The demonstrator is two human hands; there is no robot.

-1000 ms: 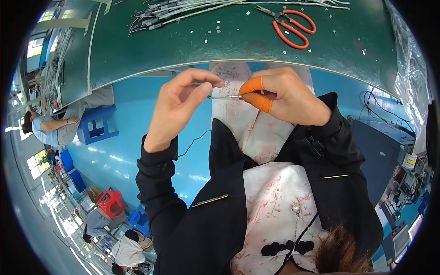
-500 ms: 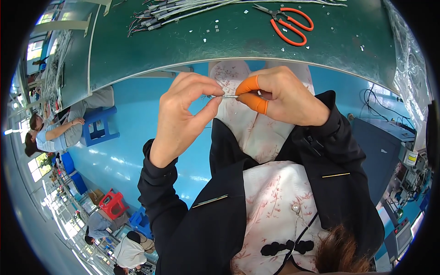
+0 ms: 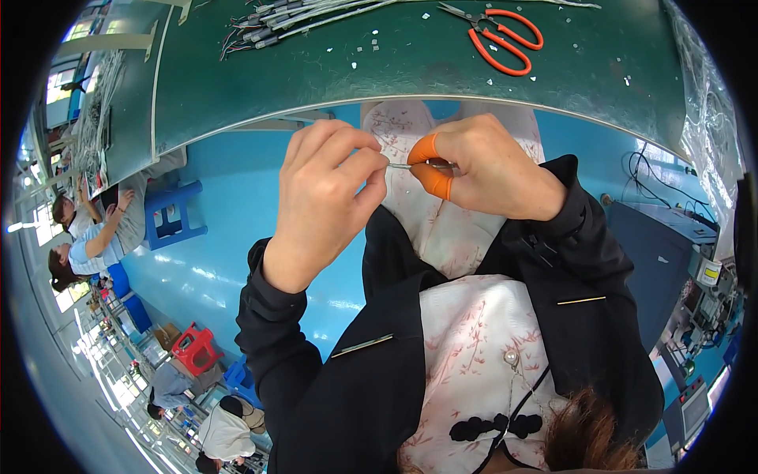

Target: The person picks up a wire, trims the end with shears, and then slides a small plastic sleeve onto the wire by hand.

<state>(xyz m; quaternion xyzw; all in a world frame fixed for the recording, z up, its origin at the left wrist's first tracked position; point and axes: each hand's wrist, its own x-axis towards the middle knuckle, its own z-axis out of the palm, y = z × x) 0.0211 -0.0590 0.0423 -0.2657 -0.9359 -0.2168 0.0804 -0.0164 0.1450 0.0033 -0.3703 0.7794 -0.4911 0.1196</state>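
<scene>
Pinching a thin grey wire (image 3: 407, 165) between them, both hands meet near the person's lap, just below the near edge of the green surface (image 3: 395, 71). On the left, the left hand (image 3: 328, 197) is closed, its thumb and forefinger pressed together on the wire's left end. On the right, the right hand (image 3: 485, 170) is curled shut, and its orange finger cots (image 3: 433, 162) grip the wire's other end; the wire runs level between the two grips. Both wrists come out of black sleeves over a pale flowered garment. Farther off, on the surface, orange-handled scissors (image 3: 497, 35) lie at the far right, well apart from the hands. A bundle of grey wires (image 3: 304, 16) lies at the far left of the surface, with small white scraps scattered between the two.
</scene>
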